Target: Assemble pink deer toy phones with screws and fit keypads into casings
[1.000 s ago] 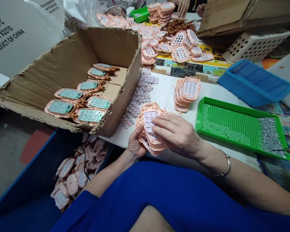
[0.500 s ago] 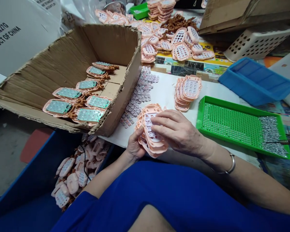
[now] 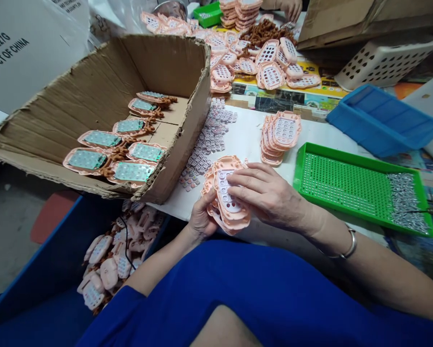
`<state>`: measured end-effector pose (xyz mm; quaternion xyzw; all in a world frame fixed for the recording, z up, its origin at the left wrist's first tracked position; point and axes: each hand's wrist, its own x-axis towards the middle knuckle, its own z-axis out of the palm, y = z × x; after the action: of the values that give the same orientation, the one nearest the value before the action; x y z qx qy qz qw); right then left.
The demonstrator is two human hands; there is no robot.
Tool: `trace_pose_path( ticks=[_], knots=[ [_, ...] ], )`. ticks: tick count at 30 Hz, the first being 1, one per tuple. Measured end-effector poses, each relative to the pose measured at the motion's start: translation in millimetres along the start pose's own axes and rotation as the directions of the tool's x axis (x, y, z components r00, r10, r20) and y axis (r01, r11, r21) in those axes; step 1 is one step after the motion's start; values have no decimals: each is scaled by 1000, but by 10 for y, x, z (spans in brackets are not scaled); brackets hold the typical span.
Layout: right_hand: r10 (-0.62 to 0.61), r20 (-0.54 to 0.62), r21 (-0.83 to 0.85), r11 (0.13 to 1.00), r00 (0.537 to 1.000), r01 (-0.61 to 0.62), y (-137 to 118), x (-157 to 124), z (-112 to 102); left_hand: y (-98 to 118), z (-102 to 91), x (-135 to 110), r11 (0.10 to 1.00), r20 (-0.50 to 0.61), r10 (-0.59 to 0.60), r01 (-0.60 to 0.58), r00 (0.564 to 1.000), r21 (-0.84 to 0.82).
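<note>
Low over the table's front edge, my left hand (image 3: 203, 216) is closed around the left side of a small stack of pink plastic shells (image 3: 221, 217). The top shell carries a white keypad (image 3: 223, 185) with rows of keys and some dark holes at its lower end. My right hand (image 3: 274, 195) lies over the stack's right side, two fingertips pressed on the keypad. Its thumb is hidden. Small loose keys (image 3: 209, 140) lie in rows just beyond my left hand. Another pile of pink shells with keypads (image 3: 281, 137) stands behind my right hand.
A cardboard box (image 3: 192, 130) at left holds shells with green circuit boards. Below is a blue bin (image 3: 32, 294) of pink casings. At right are a green tray (image 3: 339, 185) with screws and a blue tray (image 3: 382, 120). Another person's hand (image 3: 291, 8) shows at the back.
Another person's hand has come into view at the back of the table. My hands stay on the stack, my right fingertips shifted only slightly over the keypad.
</note>
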<state>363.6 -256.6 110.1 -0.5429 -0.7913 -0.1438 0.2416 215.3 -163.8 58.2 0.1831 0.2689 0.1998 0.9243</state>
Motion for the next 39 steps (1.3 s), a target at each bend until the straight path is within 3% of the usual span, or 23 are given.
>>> trace_pose_path(
  ticks=[11,16,22,28,33,35,37,39],
  knots=[
    [65,-30,-38,997,997,-66,-8,8,21,1,39,-19,1000,-79,18,-17,997,9],
    [-29,51,-109,993,998,34,-1,31,35,-11,26,10,999,-80,29,-32,996,-28],
    [-26,33,-88,996,999,29,10,43,28,5,54,-3,999,-51,4,-6,999,-34],
    [-66,140,-110,991,988,82,33,32,-46,8,51,-19,998,-72,-20,16,997,-53],
    [-66,21,2,998,998,66,15,38,31,16,68,-8,998,-82,3,-8,997,-67],
    [-6,-40,116,993,999,10,5,32,-14,34,69,-10,997,-88,38,-44,995,-65],
    [171,-116,233,962,978,-140,17,5,-137,62,54,-17,997,-79,46,-51,996,-56],
    [402,-219,282,898,889,-337,65,-55,-289,99,27,-22,998,-73,43,-46,996,-36]
  ],
)
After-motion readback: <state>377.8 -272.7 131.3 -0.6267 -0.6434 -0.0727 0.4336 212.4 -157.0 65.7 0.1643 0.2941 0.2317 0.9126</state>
